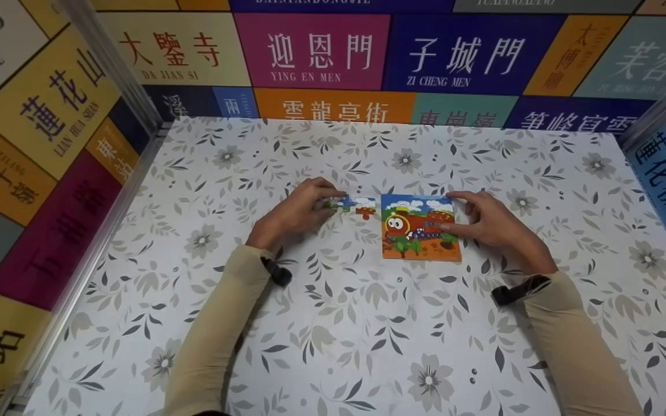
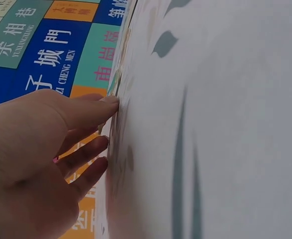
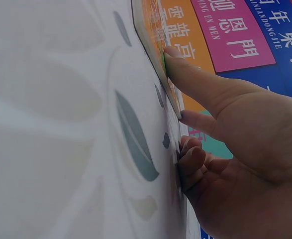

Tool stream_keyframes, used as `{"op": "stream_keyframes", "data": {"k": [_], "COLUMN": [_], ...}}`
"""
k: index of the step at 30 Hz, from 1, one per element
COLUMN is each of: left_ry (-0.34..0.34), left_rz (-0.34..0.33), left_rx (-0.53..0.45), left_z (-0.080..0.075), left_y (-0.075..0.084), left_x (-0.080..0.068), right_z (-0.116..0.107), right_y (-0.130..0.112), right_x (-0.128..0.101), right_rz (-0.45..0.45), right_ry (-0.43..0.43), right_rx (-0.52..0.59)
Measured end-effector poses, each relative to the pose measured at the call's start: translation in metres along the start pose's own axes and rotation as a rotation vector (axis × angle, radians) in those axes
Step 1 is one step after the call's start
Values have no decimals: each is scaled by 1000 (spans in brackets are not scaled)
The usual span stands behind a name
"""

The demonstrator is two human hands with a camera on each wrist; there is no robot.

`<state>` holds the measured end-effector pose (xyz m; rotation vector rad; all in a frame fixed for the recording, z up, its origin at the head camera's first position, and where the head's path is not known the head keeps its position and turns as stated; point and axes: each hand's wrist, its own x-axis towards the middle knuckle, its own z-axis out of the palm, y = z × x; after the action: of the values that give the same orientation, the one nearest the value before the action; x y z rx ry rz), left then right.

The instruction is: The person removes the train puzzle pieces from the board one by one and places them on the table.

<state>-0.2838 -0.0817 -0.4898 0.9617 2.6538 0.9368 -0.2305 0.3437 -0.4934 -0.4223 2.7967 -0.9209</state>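
A cartoon train jigsaw block (image 1: 421,227) lies flat on the floral table (image 1: 367,323). My right hand (image 1: 486,222) rests on its right side, thumb on the picture and index finger at the top edge; in the right wrist view the thumb (image 3: 195,79) presses the block's edge (image 3: 153,45). Just left of the block lies a small strip of joined pieces (image 1: 358,204) with sky and a red tab. My left hand (image 1: 304,208) pinches the strip's left end. In the left wrist view, the left fingertips (image 2: 103,107) touch the tabletop; the piece barely shows.
Colourful panels with Chinese place names (image 1: 333,52) wall the table at the back and on both sides. Metal corner rails (image 1: 113,63) stand at the left and right. Beige sleeves with black wrist straps (image 1: 518,289) cover both forearms.
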Motion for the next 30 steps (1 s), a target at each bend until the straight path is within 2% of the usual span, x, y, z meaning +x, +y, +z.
{"op": "stream_keyframes", "data": {"k": [4,10,19,23,30], "left_ry": [-31,-74,-84,-88,-94], "left_rz": [-28,24,63,47,5], "left_rx": [68,176,159,165,88], "left_z": [-2,-5,1,4,3], "left_y": [3,8,14,14,11], "left_x": [-1,-1,3,4,4], "right_z": [0,-1,-1,0,1], "right_y": [-1,-2,-1,-1,-1], "right_x": [0,0,1,1,-1], "right_rz": [17,44,84,87,41], "right_ry": [-9,-15,-10,-1,15], "right_rx": [2,2,15,18,18]}}
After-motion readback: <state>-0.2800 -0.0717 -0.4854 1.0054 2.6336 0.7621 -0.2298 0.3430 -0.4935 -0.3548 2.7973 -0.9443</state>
